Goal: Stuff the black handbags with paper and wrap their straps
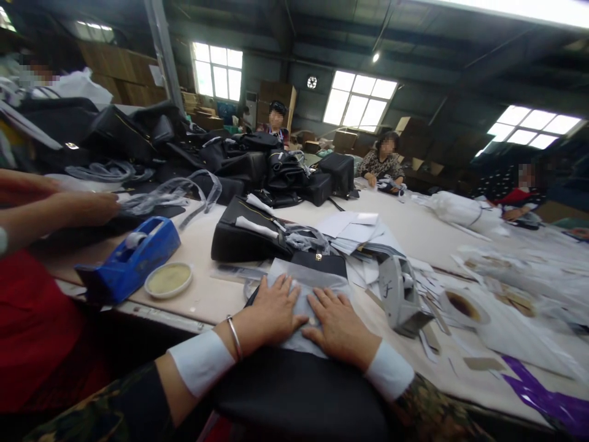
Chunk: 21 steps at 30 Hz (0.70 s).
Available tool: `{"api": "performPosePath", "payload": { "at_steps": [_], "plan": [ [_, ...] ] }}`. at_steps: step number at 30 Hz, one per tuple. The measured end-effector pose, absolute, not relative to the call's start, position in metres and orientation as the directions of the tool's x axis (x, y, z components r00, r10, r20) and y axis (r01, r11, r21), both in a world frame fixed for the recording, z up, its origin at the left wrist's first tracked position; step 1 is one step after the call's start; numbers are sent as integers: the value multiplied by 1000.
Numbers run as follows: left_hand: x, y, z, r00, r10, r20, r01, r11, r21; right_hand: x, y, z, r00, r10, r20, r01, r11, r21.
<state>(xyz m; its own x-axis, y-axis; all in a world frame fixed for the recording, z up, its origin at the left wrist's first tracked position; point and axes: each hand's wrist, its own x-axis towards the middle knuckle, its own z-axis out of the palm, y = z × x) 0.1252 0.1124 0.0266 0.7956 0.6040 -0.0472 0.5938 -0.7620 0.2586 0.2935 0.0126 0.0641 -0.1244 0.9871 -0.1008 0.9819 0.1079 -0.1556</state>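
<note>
My left hand (275, 310) lies flat with its fingers stretched out on a whitish wrapping sheet (285, 270). Beside it, my right hand (338, 322) is spread on the same sheet, the two thumbs close together. Under the sheet lies a black handbag (299, 387), its near part bulging toward me and its far flap (322, 264) showing a small gold clasp. Just beyond stands another black bag (234, 233) with white wrapping on its zip side and handle. What the sheet covers beneath my palms is hidden.
A blue tape dispenser (138, 258) and a round dish (169, 280) stand to the left. At right are a grey tape dispenser (400, 298), a tape roll (464, 307), white cards (354, 230) and purple plastic (543, 393). Black bags (243, 172) pile up behind. A co-worker's arms (59, 209) reach in from the left.
</note>
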Motion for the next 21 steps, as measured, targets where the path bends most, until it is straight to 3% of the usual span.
{"api": "performPosePath", "payload": {
  "at_steps": [6, 11, 16, 18, 21],
  "plan": [
    [111, 112, 45, 743, 665, -75, 666, -724, 181, 300, 12, 45, -114, 983, -147, 989, 98, -114],
    [139, 101, 91, 856, 518, -10, 517, -854, 57, 302, 14, 46, -133, 984, -120, 987, 121, -106],
    [170, 101, 89, 985, 168, 29, 158, -963, 216, 302, 13, 40, -176, 982, -62, 977, 166, -137],
    [169, 108, 66, 977, 201, 70, 172, -939, 298, 302, 13, 40, -173, 983, -66, 975, 161, -155],
    [161, 117, 31, 938, 332, 98, 290, -908, 302, 310, 14, 42, -148, 984, -102, 975, 128, -182]
  ]
}}
